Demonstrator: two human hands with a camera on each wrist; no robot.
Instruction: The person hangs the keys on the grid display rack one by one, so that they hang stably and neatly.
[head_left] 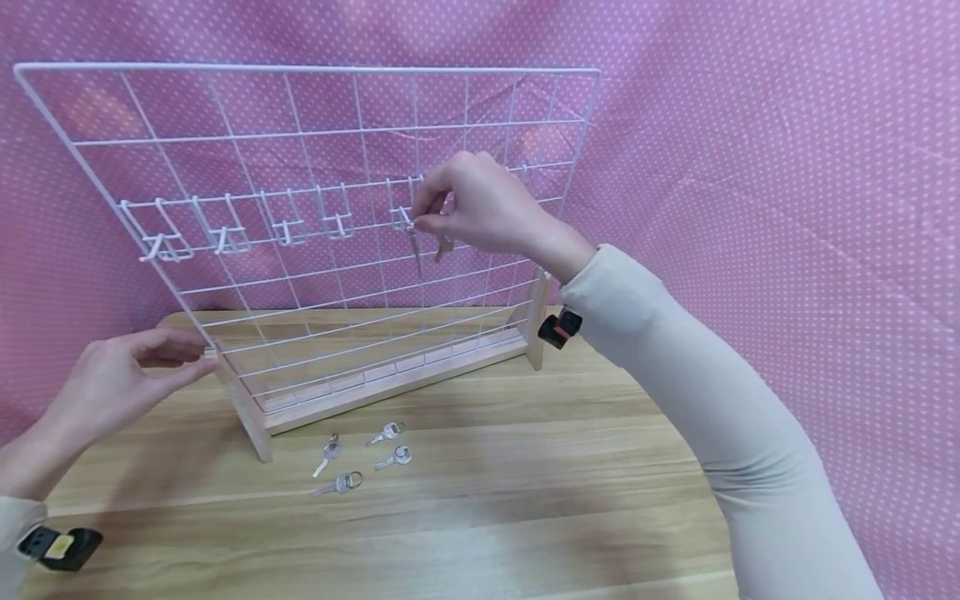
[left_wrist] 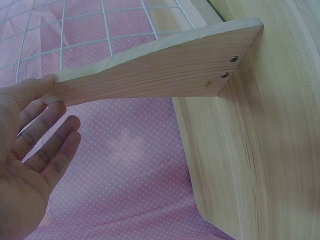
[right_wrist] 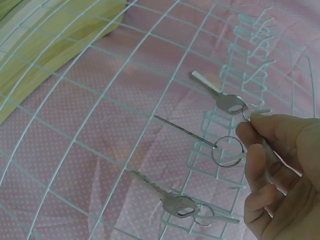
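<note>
At the white wire grid (head_left: 330, 275), my right hand (head_left: 487, 204) pinches the small ring of a silver key (right_wrist: 230, 104) between thumb and forefinger. The ring sits right at a white hook (right_wrist: 262, 111), with the key dangling below. Two more keys hang by their rings from neighbouring hooks: one seen edge-on (right_wrist: 185, 131), another with its flat head (right_wrist: 180, 206) showing. My left hand (head_left: 123, 383) grips the top end of the grid's wooden side support (left_wrist: 150, 70) between thumb and forefinger, its other fingers loosely bent.
Several loose keys (head_left: 390, 432) lie on the wooden table (head_left: 525, 500) in front of the stand. Bare hooks (head_left: 225, 237) line the left part of the grid. A pink dotted cloth (head_left: 750, 167) surrounds the table behind and at the sides.
</note>
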